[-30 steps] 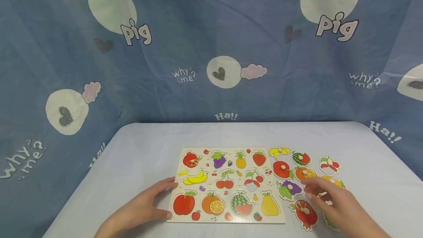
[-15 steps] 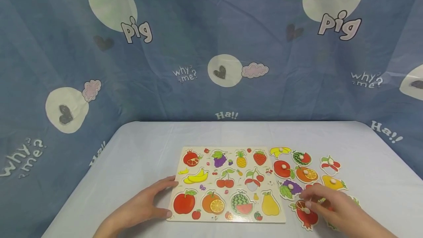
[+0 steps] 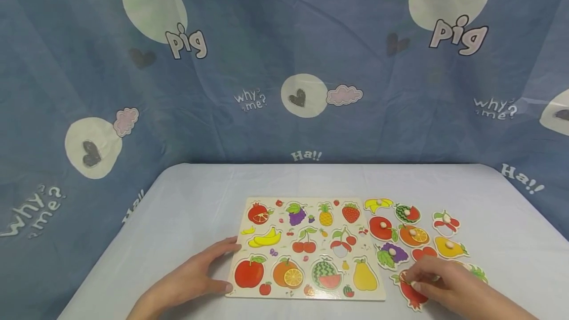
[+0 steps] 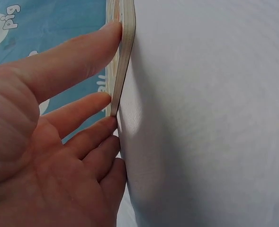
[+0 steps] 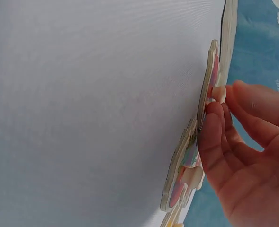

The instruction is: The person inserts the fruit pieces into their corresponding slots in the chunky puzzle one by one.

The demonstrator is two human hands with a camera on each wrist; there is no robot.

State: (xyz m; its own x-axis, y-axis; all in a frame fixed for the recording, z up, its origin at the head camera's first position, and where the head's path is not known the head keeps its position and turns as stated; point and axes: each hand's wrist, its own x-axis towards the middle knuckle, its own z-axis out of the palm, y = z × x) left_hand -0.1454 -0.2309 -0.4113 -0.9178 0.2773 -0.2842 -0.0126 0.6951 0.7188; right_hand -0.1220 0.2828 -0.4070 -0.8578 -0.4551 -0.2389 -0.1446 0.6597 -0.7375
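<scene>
A wooden fruit puzzle board (image 3: 311,236) lies flat on the white table. My left hand (image 3: 188,280) rests at its left edge, thumb near the lower corner and fingers spread along the side; the left wrist view has the thumb (image 4: 77,59) touching the board's rim. Off the board's lower right, my right hand (image 3: 444,280) pinches the knob of a pomegranate piece (image 3: 411,295). In the right wrist view, thumb and fingertips meet around that pale knob (image 5: 219,93), and the piece stays close to the table. Part of the pomegranate piece is hidden under the fingers.
Knobbed fruit pieces crowd the board's right side: bananas (image 3: 378,205), watermelon (image 3: 407,214), apple (image 3: 381,228), orange (image 3: 413,236), grapes (image 3: 391,256) and pear (image 3: 450,247). A pineapple piece (image 3: 477,273) is partly covered by the right hand. A blue printed curtain (image 3: 249,132) hangs behind the table.
My right hand has moved down and a little left, from above the right-hand pieces onto the pomegranate piece, uncovering the pear and cherry pieces. The left hand and the board have stayed put.
</scene>
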